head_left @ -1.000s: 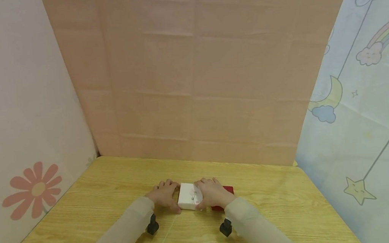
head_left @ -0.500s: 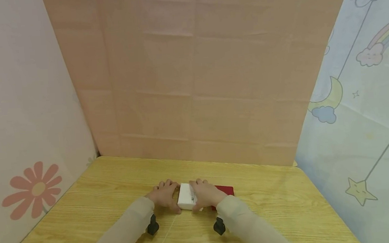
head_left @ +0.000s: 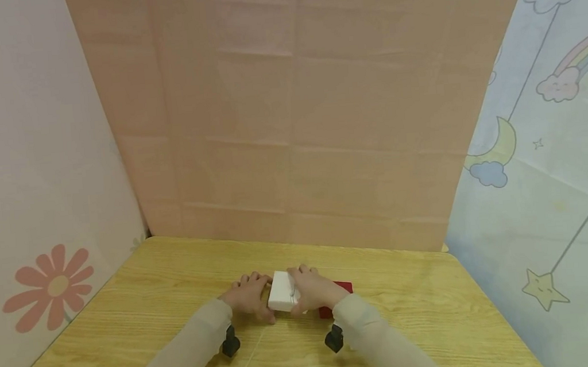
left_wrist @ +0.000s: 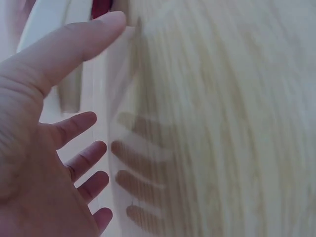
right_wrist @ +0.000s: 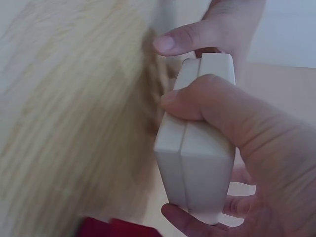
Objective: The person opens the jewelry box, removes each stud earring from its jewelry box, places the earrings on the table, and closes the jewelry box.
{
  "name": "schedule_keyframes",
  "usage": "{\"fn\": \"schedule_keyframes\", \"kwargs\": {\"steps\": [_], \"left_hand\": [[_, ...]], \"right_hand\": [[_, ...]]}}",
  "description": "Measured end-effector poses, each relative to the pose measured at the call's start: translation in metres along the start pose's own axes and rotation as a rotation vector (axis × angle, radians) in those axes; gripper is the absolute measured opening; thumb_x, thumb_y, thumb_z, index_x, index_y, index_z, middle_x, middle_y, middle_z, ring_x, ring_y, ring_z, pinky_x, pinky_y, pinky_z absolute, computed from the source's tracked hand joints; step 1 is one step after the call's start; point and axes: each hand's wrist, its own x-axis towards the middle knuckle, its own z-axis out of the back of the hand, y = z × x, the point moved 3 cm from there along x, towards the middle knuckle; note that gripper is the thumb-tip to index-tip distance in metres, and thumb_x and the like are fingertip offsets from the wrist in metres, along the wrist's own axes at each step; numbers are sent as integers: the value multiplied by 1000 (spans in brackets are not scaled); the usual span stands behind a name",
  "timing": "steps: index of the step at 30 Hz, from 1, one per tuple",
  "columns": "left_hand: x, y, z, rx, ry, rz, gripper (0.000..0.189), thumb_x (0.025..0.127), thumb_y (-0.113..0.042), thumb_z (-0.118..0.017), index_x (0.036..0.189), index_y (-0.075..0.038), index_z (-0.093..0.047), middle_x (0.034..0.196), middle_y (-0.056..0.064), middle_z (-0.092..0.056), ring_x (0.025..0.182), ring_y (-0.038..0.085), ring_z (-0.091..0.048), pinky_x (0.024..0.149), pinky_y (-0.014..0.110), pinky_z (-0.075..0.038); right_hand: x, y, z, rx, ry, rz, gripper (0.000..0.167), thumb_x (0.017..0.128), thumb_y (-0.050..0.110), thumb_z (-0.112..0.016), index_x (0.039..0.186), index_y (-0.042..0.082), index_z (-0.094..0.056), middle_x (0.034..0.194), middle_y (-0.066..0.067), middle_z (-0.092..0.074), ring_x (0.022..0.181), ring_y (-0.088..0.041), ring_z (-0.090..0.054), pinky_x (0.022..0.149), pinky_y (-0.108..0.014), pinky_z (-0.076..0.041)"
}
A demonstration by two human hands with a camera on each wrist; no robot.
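A small white box (head_left: 280,291) with a faint drawing on its top is near the middle of the table. My right hand (head_left: 317,291) grips it, thumb on one side and fingers on the opposite side. A seam runs around the box's sides in the right wrist view, and the box (right_wrist: 205,163) appears raised off the wood. Left of the box is my left hand (head_left: 246,298). Its thumb and fingers are spread and relaxed in the left wrist view, where the hand (left_wrist: 34,163) holds nothing; whether it touches the box I cannot tell.
A red box (head_left: 345,286) lies just right of the white one, partly hidden by my right hand. The wooden table (head_left: 413,312) has a tan sheet (head_left: 289,120) behind it and printed cloths at both sides. Black wrist devices hang under both sleeves.
My right hand first slid left over the white box, covering more of its top. Since then it has lifted the box slightly. The left hand has stayed almost still.
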Motion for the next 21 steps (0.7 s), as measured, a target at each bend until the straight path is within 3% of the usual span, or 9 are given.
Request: {"fn": "schedule_keyframes", "kwargs": {"steps": [3,7,13,17,21], "left_hand": [[1,0,-1,-122,1,-62,89,64,-42,-88,136,-15,-45,130,5,-46,113,26,-40,97,51,-33],[2,-4,-3,-401,38,-166,84,75,-28,-84,141,-6,-37,132,9,-47,121,28,-44,101,52,-39],[2,-10,-8,-734,87,-187,90,83,-23,-78,150,-8,-20,141,15,-42,123,30,-49,94,43,-49],[1,-16,-10,-881,106,-222,93,85,-19,-75,153,-13,-12,148,16,-37,128,33,-47,96,41,-49],[-2,-24,-9,-952,100,-250,95,85,-16,-75,153,-12,-8,153,15,-33,134,31,-43,99,39,-47]], "right_hand": [[-3,-2,7,12,-27,25,97,68,38,-86,145,7,-36,129,-12,-50,103,-25,-47,82,-40,-48],[-9,-5,17,46,-56,52,95,68,33,-86,144,6,-37,123,-12,-50,99,-24,-47,79,-39,-48],[-17,-6,33,72,-59,63,97,69,33,-86,146,4,-35,123,-13,-50,99,-24,-47,79,-41,-48],[-21,-6,41,83,-49,62,98,69,34,-86,146,4,-35,124,-11,-50,99,-23,-46,80,-40,-48],[-24,-5,48,117,-41,61,97,69,33,-86,147,6,-34,124,-9,-50,99,-21,-45,79,-39,-48]]}}
